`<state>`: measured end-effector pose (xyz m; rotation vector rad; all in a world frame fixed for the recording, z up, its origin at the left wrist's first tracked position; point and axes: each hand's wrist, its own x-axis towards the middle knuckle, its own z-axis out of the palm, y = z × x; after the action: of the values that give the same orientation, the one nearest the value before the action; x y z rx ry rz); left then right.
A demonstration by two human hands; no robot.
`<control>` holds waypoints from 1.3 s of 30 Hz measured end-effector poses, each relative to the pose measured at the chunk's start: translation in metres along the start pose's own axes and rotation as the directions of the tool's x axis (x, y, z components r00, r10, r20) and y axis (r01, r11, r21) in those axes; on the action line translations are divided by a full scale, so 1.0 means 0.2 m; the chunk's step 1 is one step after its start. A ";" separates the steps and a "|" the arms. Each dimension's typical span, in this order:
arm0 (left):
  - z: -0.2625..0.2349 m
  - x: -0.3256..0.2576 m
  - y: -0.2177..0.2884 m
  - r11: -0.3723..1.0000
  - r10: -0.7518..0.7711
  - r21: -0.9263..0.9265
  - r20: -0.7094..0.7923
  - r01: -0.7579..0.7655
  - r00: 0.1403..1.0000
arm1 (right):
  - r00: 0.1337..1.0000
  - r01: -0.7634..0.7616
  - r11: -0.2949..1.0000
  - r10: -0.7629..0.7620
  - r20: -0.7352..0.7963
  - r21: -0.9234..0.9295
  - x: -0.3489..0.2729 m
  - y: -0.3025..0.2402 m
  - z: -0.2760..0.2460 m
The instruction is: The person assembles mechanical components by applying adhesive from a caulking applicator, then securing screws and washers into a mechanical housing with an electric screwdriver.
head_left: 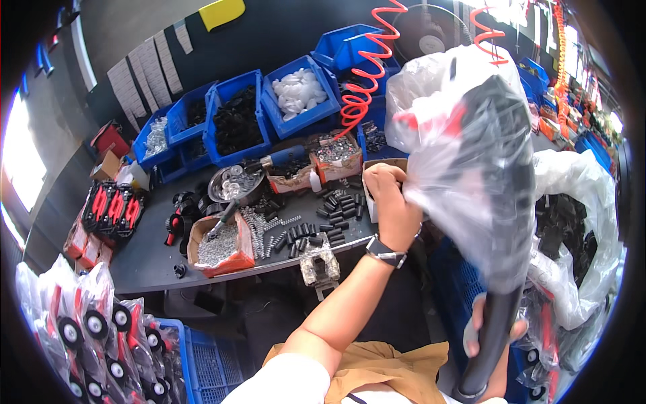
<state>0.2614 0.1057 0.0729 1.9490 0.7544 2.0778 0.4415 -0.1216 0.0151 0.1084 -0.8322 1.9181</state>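
Note:
My left hand (391, 205), with a watch on its wrist, is closed on the gathered edge of a clear plastic bag (447, 182). The bag is drawn over the upper part of a long black tube (496, 337), and black and red parts show blurred through the film. Lower down, my right hand (476, 328) wraps around the bare tube; part of that hand is hidden behind it. Under my left hand, on the dark bench (148, 252), lie several short black cylinders (340, 209) and metal springs (266, 232).
Blue bins (235, 114) of small parts line the bench's back. An orange-sided box of metal bits (222, 246) sits near the front edge. Bagged wheeled parts (94, 330) fill a crate at left. A red coiled hose (367, 74) hangs ahead; an open plastic sack (572, 222) stands right.

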 end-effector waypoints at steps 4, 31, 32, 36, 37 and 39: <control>-0.19 -0.32 0.22 0.971 0.162 -0.219 0.317 -0.093 0.934 | 0.887 0.458 0.884 -0.461 -0.010 -0.089 0.36 0.06 0.09; -2.08 -0.01 1.08 0.979 -0.112 0.088 -0.512 0.182 0.852 | 0.729 -0.461 0.775 0.609 0.312 -0.433 1.55 1.33 1.00; -2.14 -0.06 1.13 0.952 -0.024 0.246 -0.530 0.181 0.848 | 0.720 -0.472 0.771 0.617 0.318 -0.427 1.59 1.38 1.20; -2.29 -0.10 1.22 0.846 0.461 0.516 -0.579 -0.135 0.672 | 0.539 -0.560 0.729 0.681 0.496 -0.393 1.86 1.67 1.72; -2.32 -0.09 1.20 0.644 0.739 0.728 -0.514 -0.236 0.435 | 0.504 -0.544 0.742 0.663 0.553 -0.393 1.94 1.76 1.86; -2.35 -0.23 1.20 0.367 0.918 0.844 -0.259 -0.392 0.301 | 0.431 -0.589 0.684 0.716 0.549 -0.429 1.98 1.87 2.16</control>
<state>-0.1424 -0.2280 0.1478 1.8832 0.8844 3.8140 -0.1805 -0.1723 0.3205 0.4777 -1.7649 2.5759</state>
